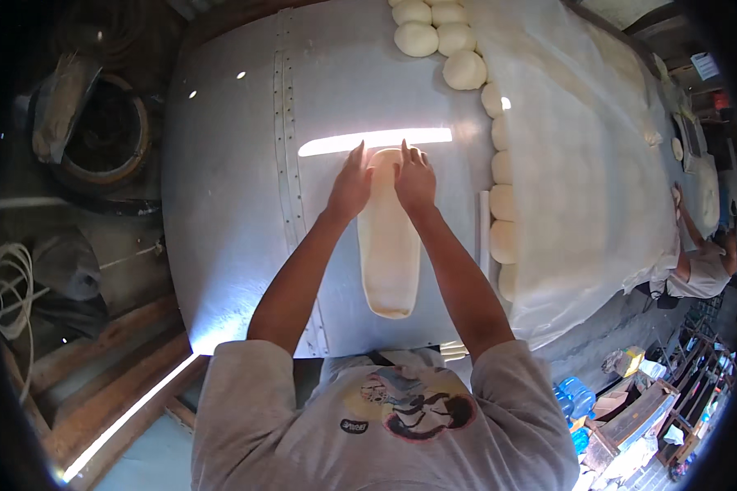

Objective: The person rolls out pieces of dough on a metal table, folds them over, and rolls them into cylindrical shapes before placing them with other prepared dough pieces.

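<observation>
A long, flat oval of pale dough [391,262] lies lengthwise in front of me on the metal tabletop [229,180]. At its far end, my left hand [352,186] rests by the left edge, fingers stretched forward and thumb toward the dough. Across from it, my right hand [415,182] is at the right edge of the same end, its fingers also extended. Neither hand is closed round anything. Whether the fingertips press on the dough or only touch its rim is hard to see in the glare.
Round dough balls [464,71] line the right side, several partly under a translucent plastic sheet [581,164]. A thin pale rod [484,233] lies beside them. A riveted seam [283,147] crosses the table on the left. Another person [700,270] is at the far right.
</observation>
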The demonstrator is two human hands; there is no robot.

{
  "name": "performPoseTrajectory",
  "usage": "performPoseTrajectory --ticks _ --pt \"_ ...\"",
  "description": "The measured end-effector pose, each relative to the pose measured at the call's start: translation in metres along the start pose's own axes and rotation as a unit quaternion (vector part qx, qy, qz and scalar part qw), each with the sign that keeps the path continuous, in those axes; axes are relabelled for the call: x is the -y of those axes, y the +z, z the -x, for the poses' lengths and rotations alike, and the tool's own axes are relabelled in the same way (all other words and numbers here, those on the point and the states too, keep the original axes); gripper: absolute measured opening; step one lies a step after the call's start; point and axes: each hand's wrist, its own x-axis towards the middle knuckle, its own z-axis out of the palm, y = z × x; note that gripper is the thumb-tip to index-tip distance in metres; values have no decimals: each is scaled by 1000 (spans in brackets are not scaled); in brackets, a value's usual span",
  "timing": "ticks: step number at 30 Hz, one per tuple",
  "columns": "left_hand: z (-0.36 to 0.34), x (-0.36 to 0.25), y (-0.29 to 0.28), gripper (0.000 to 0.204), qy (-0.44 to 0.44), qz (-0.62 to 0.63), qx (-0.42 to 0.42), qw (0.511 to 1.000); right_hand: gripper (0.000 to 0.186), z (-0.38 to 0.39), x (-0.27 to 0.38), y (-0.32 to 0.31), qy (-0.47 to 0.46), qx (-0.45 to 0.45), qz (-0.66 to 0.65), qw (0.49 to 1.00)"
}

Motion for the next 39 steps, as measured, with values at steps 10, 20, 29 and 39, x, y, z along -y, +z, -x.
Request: performPoseTrajectory --ticks 10,20,29,39 --pt "-7 -56 -70 16 -5 127 263 956 16 7 -40 -131 18 264 -380 886" --pt "34 -250 -205 15 53 57 111 991 17 -2 60 -347 -120 304 -368 870" --pt "155 -130 -71 23 125 -247 -58 959 21 162 5 -189 -101 2 -13 995" --pt "313 -107 8 53 26 -307 69 949 53 344 -42 -98 -115 61 145 981"
